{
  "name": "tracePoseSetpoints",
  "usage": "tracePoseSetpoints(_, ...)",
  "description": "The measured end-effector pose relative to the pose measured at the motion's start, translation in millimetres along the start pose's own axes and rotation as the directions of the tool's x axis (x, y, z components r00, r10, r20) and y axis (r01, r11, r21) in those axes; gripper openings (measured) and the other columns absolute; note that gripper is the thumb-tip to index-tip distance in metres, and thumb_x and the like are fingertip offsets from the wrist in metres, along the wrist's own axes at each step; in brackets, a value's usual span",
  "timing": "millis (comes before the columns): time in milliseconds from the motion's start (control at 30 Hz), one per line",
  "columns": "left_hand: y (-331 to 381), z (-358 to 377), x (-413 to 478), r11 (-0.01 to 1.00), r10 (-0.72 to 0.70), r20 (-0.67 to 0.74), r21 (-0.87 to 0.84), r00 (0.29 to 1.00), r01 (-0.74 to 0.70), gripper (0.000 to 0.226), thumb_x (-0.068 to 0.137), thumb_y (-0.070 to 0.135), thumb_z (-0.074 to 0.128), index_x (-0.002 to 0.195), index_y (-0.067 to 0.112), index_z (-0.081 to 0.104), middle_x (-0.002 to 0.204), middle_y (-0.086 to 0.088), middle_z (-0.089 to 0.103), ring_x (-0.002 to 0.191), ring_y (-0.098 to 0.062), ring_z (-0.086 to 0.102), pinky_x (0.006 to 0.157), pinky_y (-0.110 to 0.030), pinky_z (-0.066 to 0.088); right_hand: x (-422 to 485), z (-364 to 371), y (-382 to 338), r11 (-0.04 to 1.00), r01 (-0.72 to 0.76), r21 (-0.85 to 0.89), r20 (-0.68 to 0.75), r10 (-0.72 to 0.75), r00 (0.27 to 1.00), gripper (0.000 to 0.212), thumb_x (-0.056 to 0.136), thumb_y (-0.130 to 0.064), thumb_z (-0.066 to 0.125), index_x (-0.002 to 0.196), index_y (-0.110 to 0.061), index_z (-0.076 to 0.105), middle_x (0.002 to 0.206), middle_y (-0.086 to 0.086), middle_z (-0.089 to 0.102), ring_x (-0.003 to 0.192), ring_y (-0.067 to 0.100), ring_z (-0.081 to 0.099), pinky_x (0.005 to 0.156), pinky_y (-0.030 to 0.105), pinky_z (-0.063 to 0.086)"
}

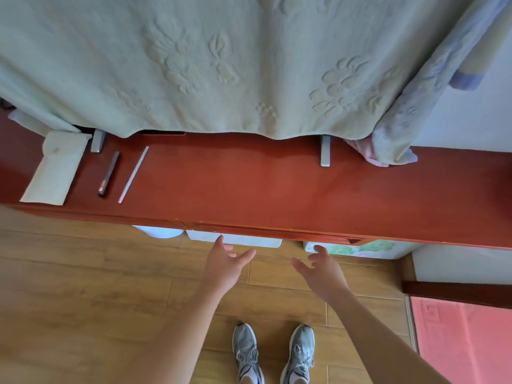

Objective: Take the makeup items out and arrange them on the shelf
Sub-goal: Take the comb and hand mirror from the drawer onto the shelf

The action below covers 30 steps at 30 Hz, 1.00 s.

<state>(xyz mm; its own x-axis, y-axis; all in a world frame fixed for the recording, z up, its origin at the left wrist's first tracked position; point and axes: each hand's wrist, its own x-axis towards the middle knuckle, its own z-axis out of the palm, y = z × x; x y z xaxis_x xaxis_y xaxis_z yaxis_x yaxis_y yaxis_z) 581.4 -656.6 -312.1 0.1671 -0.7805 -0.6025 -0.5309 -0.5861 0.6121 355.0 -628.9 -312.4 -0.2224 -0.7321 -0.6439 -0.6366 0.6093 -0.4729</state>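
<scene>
Both left hand and right hand empty, grip released, pouch on shelf

Bright, even daylight with faint shadows; soft overall focus, and wide-angle bending bows the red shelf.

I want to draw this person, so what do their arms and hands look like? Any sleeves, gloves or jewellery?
The left arm and right arm are bare as far as the picture shows, with no sleeves in view. The left hand and right hand wear no gloves, and no watch, bracelet or ring shows.
</scene>
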Motion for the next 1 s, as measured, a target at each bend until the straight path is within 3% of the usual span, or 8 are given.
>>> tracePoseSetpoints(100,-0.2,13.2,19.2,0.994,-0.069,0.004,-0.082,0.998,0.069,0.103,0.081,0.052,0.075,0.155,0.007,0.019,0.139,-0.002,0.054,0.105,-0.012,0.054,0.07,-0.018,0.04,21.2,8.2,2.8,0.989,-0.065,0.132,-0.016,0.068,0.998,0.082,0.084,-0.058,0.065,0.145,-0.013,0.034,0.133,-0.001,0.059,0.104,0.019,0.059,0.071,0.026,0.046)
tracePoseSetpoints(200,-3.8,26.7,38.2,0.973,-0.132,-0.009,-0.193,0.991,0.127,0.109,0.079,0.054,0.076,0.156,0.005,0.016,0.14,-0.004,0.055,0.118,-0.019,0.056,0.085,-0.027,0.039,36.8,17.0,4.7,0.964,-0.109,0.242,-0.03,0.119,0.992,0.082,0.086,-0.055,0.063,0.147,-0.01,0.032,0.132,-0.001,0.06,0.096,0.016,0.054,0.064,0.024,0.039)
tracePoseSetpoints(333,-13.4,40.7,60.5,0.929,-0.186,-0.043,-0.333,0.982,0.162,0.138,0.056,0.075,0.077,0.156,0.007,0.012,0.131,-0.001,0.062,0.11,-0.02,0.065,0.097,-0.04,0.051,54.8,30.0,8.2,0.899,-0.165,0.407,-0.055,0.204,0.977,0.083,0.085,-0.055,0.065,0.146,-0.008,0.035,0.112,-0.006,0.068,0.088,0.015,0.057,0.058,0.019,0.039)
tracePoseSetpoints(433,-22.2,51.1,74.0,0.844,-0.215,-0.013,-0.505,0.976,0.18,0.15,0.042,0.07,0.082,0.156,0.011,0.005,0.125,-0.002,0.066,0.113,-0.018,0.064,0.102,-0.047,0.05,67.3,40.4,14.0,0.786,-0.185,0.59,-0.054,0.267,0.962,0.086,0.081,-0.055,0.07,0.145,-0.01,0.035,0.096,-0.009,0.07,0.093,0.019,0.065,0.077,0.031,0.05)
tracePoseSetpoints(600,-21.8,61.5,78.2,0.66,-0.15,-0.007,-0.745,0.989,0.095,0.123,0.06,0.024,0.09,0.155,0.021,0.012,0.12,-0.018,0.065,0.106,-0.017,0.068,0.101,-0.041,0.05,79.3,51.2,22.5,0.549,-0.168,0.819,0.012,0.276,0.961,0.068,0.08,-0.039,0.077,0.132,-0.008,0.047,0.116,0.002,0.068,0.104,0.016,0.065,0.088,0.039,0.054)
tracePoseSetpoints(733,-21.1,67.1,77.4,0.572,-0.091,-0.058,-0.82,0.994,0.005,0.076,0.068,0.007,0.082,0.131,0.02,0.041,0.087,-0.008,0.064,0.083,-0.013,0.067,0.092,-0.035,0.052,80.0,54.6,22.9,0.463,-0.127,0.877,-0.004,0.273,0.962,0.054,0.083,-0.03,0.077,0.126,-0.01,0.05,0.119,0.003,0.066,0.109,0.019,0.064,0.088,0.04,0.054)
tracePoseSetpoints(900,-20.6,68.2,74.6,0.518,-0.064,-0.034,-0.856,0.997,0.004,0.091,0.059,0.019,0.088,0.135,0.017,0.037,0.09,-0.007,0.065,0.085,-0.011,0.067,0.102,-0.04,0.05,76.0,56.3,20.6,0.409,-0.101,0.907,-0.016,0.275,0.961,0.057,0.084,-0.029,0.075,0.129,-0.011,0.045,0.121,0.001,0.063,0.111,0.018,0.062,0.087,0.037,0.053)
tracePoseSetpoints(1000,-18.9,68.9,71.8,0.485,-0.073,-0.023,-0.874,0.997,0.015,0.088,0.074,0.004,0.083,0.139,0.026,0.028,0.102,-0.008,0.065,0.091,-0.01,0.067,0.104,-0.037,0.048,73.2,58.2,20.8,0.398,-0.087,0.913,-0.026,0.271,0.962,0.069,0.082,-0.034,0.077,0.136,-0.014,0.039,0.124,-0.001,0.062,0.113,0.018,0.061,0.09,0.038,0.053)
